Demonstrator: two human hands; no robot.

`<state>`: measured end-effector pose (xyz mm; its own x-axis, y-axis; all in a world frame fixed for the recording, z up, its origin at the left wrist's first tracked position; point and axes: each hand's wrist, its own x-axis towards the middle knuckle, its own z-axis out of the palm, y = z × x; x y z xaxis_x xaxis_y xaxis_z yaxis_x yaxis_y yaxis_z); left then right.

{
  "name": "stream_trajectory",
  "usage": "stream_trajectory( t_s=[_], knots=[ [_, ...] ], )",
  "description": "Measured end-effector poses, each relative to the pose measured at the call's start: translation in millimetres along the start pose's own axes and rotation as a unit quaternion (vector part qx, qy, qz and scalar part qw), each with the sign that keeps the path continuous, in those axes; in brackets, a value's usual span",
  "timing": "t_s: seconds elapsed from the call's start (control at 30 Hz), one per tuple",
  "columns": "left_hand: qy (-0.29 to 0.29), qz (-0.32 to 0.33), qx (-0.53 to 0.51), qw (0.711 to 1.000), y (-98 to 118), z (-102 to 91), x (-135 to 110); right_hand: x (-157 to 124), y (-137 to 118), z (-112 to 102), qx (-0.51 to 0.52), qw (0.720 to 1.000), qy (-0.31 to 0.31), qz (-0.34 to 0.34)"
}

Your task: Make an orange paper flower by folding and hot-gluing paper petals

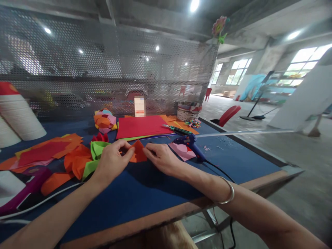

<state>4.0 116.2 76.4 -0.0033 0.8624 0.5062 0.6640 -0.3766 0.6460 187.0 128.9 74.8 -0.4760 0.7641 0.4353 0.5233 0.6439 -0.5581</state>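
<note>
Both my hands meet over a small folded piece of orange paper (138, 152) on the blue table top (145, 188). My left hand (112, 159) pinches its left side with closed fingers. My right hand (160, 157) presses and grips its right side, a silver bangle on that wrist. Just left of my left hand lie folded green paper pieces (96, 151) and orange ones (76, 160). A blue glue gun (190, 143) lies to the right of my right hand, on a pink paper (181, 150).
A red paper sheet (141, 126) lies behind the hands, beside a folded multicoloured paper ball (104, 121) and a basket (188, 110). A perforated metal screen (103, 69) backs the table. White cones (18, 114) stand far left. A purple tool (23, 190) lies at left.
</note>
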Motion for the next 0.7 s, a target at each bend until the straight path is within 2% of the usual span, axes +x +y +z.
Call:
stream_trajectory(
  t_s=[0.13,0.23,0.4,0.5,0.6,0.7],
  knots=[
    [-0.035,-0.119,-0.103,0.987,-10,-2.1,9,1,-1,-3,-0.012,1.000,-0.003,0.016],
    [-0.027,-0.194,-0.168,0.966,-14,-1.7,15,1,1,-3,-0.014,1.000,0.005,0.020],
    [-0.031,-0.211,-0.260,0.942,-13,1.0,22,2,8,0,-0.004,0.999,0.028,0.021],
    [-0.040,-0.199,-0.205,0.957,-13,-5.6,25,1,9,0,-0.001,0.999,0.024,0.027],
    [-0.053,-0.144,-0.068,0.986,-14,-21.4,30,0,9,1,0.005,0.999,0.024,0.025],
    [0.000,-0.055,0.081,0.995,-15,-38.6,34,0,9,1,0.014,0.999,0.022,0.019]
  ],
)
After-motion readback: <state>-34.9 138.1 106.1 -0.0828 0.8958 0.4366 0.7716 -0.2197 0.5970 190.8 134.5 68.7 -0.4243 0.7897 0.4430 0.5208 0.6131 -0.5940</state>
